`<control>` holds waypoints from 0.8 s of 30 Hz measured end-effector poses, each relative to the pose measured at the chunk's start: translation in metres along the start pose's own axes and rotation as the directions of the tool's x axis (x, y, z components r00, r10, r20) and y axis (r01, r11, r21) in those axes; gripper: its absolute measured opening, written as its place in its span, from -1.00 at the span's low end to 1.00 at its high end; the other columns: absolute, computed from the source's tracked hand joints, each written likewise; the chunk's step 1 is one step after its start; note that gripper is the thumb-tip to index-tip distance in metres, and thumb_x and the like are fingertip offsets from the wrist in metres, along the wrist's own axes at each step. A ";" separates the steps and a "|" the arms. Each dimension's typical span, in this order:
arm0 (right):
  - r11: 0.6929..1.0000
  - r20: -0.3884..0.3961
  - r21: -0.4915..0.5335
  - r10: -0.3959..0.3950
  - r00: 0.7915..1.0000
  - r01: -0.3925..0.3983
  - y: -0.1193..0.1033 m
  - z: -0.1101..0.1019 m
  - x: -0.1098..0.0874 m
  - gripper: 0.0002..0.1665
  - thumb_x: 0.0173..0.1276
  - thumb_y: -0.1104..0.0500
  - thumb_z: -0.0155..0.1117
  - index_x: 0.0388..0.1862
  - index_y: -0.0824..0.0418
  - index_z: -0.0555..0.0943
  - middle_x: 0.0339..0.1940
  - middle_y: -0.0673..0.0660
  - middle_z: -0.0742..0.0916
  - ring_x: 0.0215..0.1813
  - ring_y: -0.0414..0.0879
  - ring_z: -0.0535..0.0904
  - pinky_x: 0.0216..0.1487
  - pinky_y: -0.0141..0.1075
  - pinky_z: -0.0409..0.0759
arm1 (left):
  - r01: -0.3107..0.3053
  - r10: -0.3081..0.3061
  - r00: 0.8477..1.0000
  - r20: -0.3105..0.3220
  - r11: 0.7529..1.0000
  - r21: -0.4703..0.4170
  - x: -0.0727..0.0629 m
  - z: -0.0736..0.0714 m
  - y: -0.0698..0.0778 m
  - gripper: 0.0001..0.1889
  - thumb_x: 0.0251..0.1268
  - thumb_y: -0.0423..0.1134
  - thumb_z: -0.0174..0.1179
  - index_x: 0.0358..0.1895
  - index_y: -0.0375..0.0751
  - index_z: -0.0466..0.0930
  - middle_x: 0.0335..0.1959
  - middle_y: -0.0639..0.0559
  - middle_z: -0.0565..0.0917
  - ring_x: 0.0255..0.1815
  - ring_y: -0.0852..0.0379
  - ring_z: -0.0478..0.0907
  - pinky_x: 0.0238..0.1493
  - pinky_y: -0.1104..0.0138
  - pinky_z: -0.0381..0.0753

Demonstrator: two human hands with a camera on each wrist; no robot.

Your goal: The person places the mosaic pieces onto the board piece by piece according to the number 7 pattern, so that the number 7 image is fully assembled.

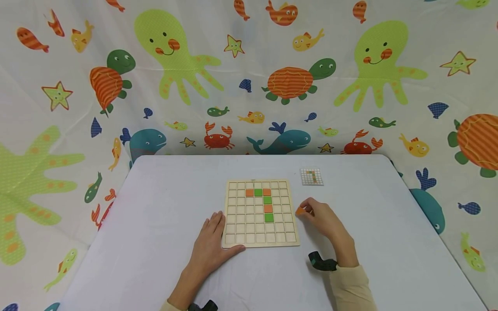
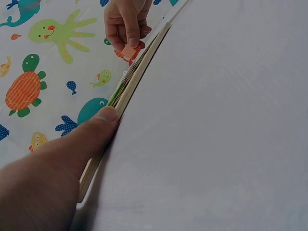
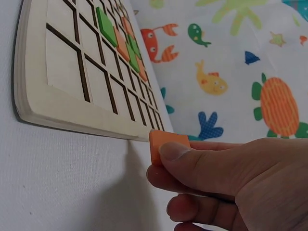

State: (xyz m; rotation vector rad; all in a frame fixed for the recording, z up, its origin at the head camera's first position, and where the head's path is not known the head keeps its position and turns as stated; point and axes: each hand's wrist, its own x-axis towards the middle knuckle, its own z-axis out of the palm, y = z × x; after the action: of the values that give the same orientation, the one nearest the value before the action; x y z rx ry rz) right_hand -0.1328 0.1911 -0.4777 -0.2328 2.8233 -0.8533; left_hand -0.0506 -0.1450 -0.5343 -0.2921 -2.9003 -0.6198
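Note:
A wooden grid board [image 1: 261,245] lies flat on the table. Orange and green square tiles sit in some cells: a short row near the top, then a column running down from its right end, colours alternating. My left hand [image 1: 212,242] rests against the board's lower left corner, fingers along the left side and thumb at the front edge. Just off the right edge, my right hand [image 1: 322,216] pinches an orange square tile [image 3: 167,140] between thumb and finger. That tile is apart from the board, as the right wrist view shows.
Beyond the board's upper right corner lies a small card [image 1: 311,177] printed with a grid and a similar coloured pattern. A white cloth covers the table [image 1: 175,185]. Behind it hangs a curtain [image 1: 249,47] with sea animals. Black wrist devices [image 1: 322,261] sit on both wrists.

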 end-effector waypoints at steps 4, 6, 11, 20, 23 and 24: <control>1.000 0.012 0.010 0.003 1.000 -0.003 -0.004 0.004 0.001 -0.77 0.38 0.19 0.34 -0.02 0.20 0.60 -0.22 0.09 0.73 -0.24 -0.10 0.54 -0.16 -0.25 0.59 | -0.002 0.002 1.000 -0.004 1.000 -0.004 -0.001 -0.001 0.000 0.19 -0.07 0.47 0.34 0.47 -0.41 0.28 0.52 -0.24 0.33 0.58 -0.16 0.21 0.61 0.01 0.18; 1.000 0.016 0.014 -0.008 1.000 0.007 -0.005 0.005 0.001 -0.76 0.37 0.19 0.36 -0.03 0.20 0.61 -0.24 0.08 0.72 -0.25 -0.10 0.54 -0.18 -0.27 0.58 | -0.001 0.001 1.000 -0.006 1.000 -0.009 -0.001 -0.001 0.001 0.19 -0.07 0.47 0.35 0.47 -0.41 0.28 0.52 -0.24 0.33 0.58 -0.16 0.21 0.61 0.01 0.18; 0.999 0.023 0.028 -0.030 0.999 0.029 -0.010 0.009 0.001 -0.76 0.34 0.18 0.39 -0.06 0.19 0.61 -0.28 0.05 0.71 -0.28 -0.12 0.53 -0.22 -0.30 0.56 | 0.000 0.000 1.000 -0.009 1.000 -0.011 -0.001 -0.001 0.001 0.18 -0.07 0.46 0.36 0.47 -0.40 0.29 0.52 -0.24 0.33 0.59 -0.16 0.21 0.61 0.02 0.18; 0.999 0.035 0.008 -0.047 0.998 0.046 -0.020 0.014 0.001 -0.80 0.35 0.18 0.38 -0.08 0.15 0.63 -0.31 0.03 0.71 -0.30 -0.14 0.52 -0.23 -0.32 0.56 | -0.002 0.002 1.000 -0.013 1.000 -0.014 0.000 -0.001 0.000 0.19 -0.08 0.46 0.36 0.47 -0.40 0.29 0.52 -0.23 0.33 0.59 -0.15 0.21 0.61 0.02 0.18; 0.999 0.040 0.012 -0.053 0.998 0.052 -0.023 0.015 0.002 -0.82 0.35 0.18 0.39 -0.10 0.13 0.63 -0.31 0.01 0.71 -0.30 -0.14 0.52 -0.22 -0.32 0.56 | 0.000 0.000 1.000 -0.012 1.000 -0.016 0.000 0.000 0.000 0.19 -0.08 0.47 0.35 0.48 -0.39 0.28 0.53 -0.23 0.32 0.59 -0.15 0.20 0.61 0.03 0.17; 0.998 0.042 0.013 -0.058 0.997 0.057 -0.024 0.016 0.002 -0.83 0.35 0.17 0.39 -0.11 0.12 0.64 -0.31 0.01 0.71 -0.30 -0.15 0.52 -0.23 -0.32 0.56 | 0.001 -0.001 1.000 -0.011 1.000 -0.015 0.000 0.000 0.000 0.19 -0.08 0.47 0.35 0.48 -0.39 0.28 0.53 -0.23 0.32 0.59 -0.15 0.20 0.61 0.03 0.17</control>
State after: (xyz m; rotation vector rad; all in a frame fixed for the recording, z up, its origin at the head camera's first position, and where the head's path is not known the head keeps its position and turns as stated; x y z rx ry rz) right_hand -0.1286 0.1627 -0.4779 -0.3282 2.7843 -0.8657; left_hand -0.0506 -0.1452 -0.5345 -0.2884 -2.8867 -0.6415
